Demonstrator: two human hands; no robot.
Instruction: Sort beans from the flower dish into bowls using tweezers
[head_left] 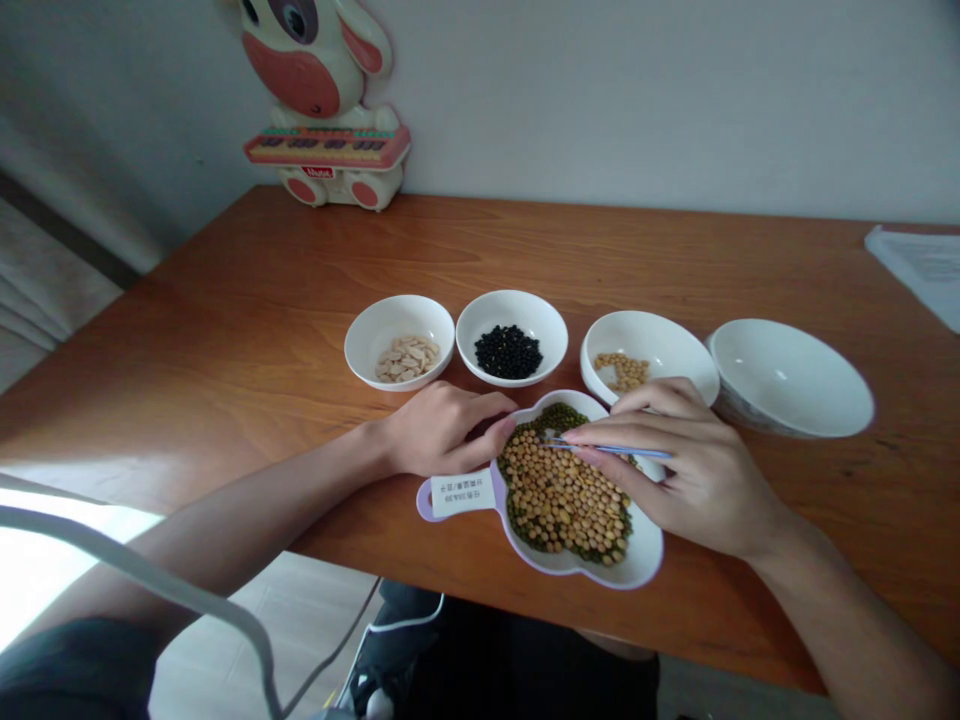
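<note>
A white, lobed dish with a lilac rim and handle [652,565] lies near the table's front edge. Soybeans [562,500] and green mung beans [564,415] fill most of it. My left hand [442,428] pinches the dish's left rim between thumb and fingers, just above the labelled handle. In my right hand [697,470] is a pair of blue tweezers [622,450], gripped between thumb and fingers. Their tips point left, low over the beans; I cannot tell whether a bean is between them.
Behind the dish stand white bowls: one with pale flat seeds [407,358], one with black beans [508,352], one with some soybeans [622,371], and a bare bowl [787,375]. A cow-shaped toy keyboard [326,150] is at the back left, paper [919,265] at the right.
</note>
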